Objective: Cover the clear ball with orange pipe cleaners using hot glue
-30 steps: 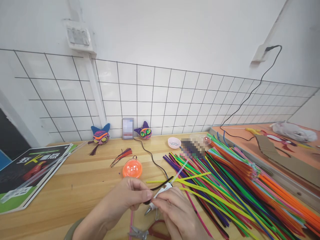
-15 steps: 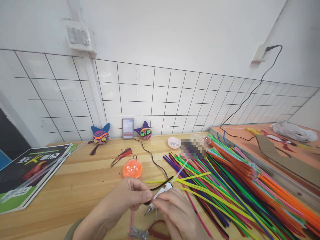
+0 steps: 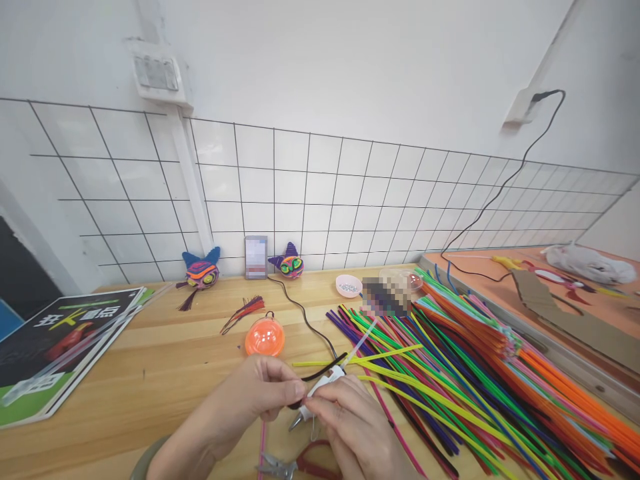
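My left hand (image 3: 267,390) pinches a black fuzzy stem (image 3: 327,369), which sticks out to the upper right past the fingers. Close against it, my right hand (image 3: 355,420) is closed in a pinch at the stem's near end; the fingertips nearly meet. Under and behind the fingers lies a white glue gun (image 3: 325,385), its metal nozzle pointing to the lower left. Red-handled pliers (image 3: 280,467) rest below my hands, partly covered by the right one. An orange shiny dome (image 3: 265,338) sits just beyond my left hand.
Many coloured fuzzy stems (image 3: 450,373) spread over the right side. Two cat-like figures (image 3: 201,272) and a phone (image 3: 257,257) stand by the wall grid. A pink bowl (image 3: 349,286) holds small pieces. Magazines (image 3: 65,340) lie at left; a black cable (image 3: 305,313) crosses the table.
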A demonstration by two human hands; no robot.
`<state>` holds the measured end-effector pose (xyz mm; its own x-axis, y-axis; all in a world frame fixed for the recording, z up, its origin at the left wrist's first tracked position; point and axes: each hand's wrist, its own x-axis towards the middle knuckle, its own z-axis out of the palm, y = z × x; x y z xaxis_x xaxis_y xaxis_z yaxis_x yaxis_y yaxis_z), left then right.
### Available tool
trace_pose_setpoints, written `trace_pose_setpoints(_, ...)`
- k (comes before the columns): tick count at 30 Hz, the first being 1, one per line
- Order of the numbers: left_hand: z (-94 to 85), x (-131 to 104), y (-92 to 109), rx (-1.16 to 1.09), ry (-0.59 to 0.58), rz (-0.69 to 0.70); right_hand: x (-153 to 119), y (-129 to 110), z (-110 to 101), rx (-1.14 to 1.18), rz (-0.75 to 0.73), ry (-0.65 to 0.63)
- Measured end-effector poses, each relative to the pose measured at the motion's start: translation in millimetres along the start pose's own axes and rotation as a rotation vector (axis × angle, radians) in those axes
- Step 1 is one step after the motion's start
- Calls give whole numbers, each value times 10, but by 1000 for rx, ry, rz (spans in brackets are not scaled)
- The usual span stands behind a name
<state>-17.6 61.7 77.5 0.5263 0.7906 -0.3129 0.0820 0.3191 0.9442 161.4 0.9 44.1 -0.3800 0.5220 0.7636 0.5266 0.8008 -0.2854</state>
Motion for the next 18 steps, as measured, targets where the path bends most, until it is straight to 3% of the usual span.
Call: trace_pose_setpoints(18,3,-3,-4,20,-12,12,7,-3,4,4,-3,11)
